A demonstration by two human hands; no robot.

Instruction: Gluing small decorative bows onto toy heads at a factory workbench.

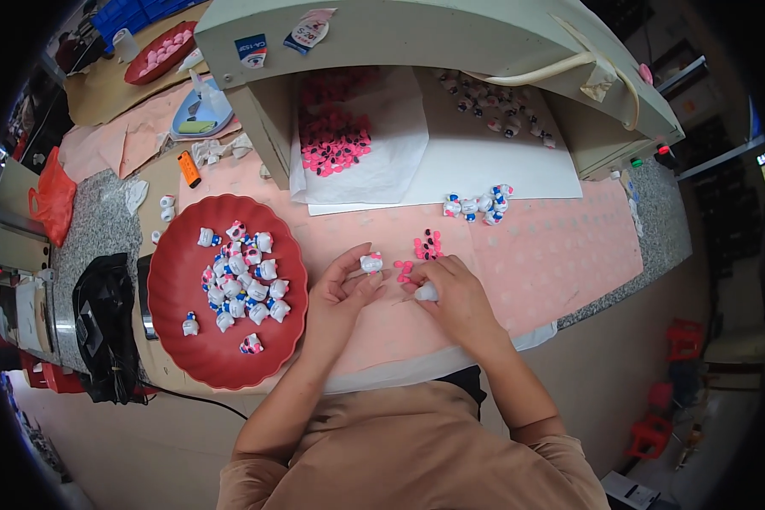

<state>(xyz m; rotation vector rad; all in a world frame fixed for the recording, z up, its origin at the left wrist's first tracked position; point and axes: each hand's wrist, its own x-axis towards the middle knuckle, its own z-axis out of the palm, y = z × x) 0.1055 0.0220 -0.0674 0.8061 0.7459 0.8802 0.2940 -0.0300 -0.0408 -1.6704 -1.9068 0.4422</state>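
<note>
Between the thumb and fingers of my left hand (pixel 344 285) is a small white figurine (pixel 371 262) with a touch of pink. My right hand (pixel 456 297) grips a small white bottle (pixel 427 292), mostly hidden by the fingers; what looks like a thin tip points toward my left hand. Just beyond my right fingers lie small pink pieces (pixel 405 270), and a further cluster of pink and dark pieces (pixel 428 245) sits behind them. To the left, a scalloped red plate (pixel 174 327) bears several white figurines (pixel 238 285) with blue and pink parts.
A pale green open-fronted box (pixel 450 38) spans the back, sheltering pink and dark pieces (pixel 336 140) on white sheet. Finished-looking figurines (pixel 483 205) cluster before it. Left are an orange object (pixel 189 169), a blue tray (pixel 183 115) and a black bag (pixel 106 327).
</note>
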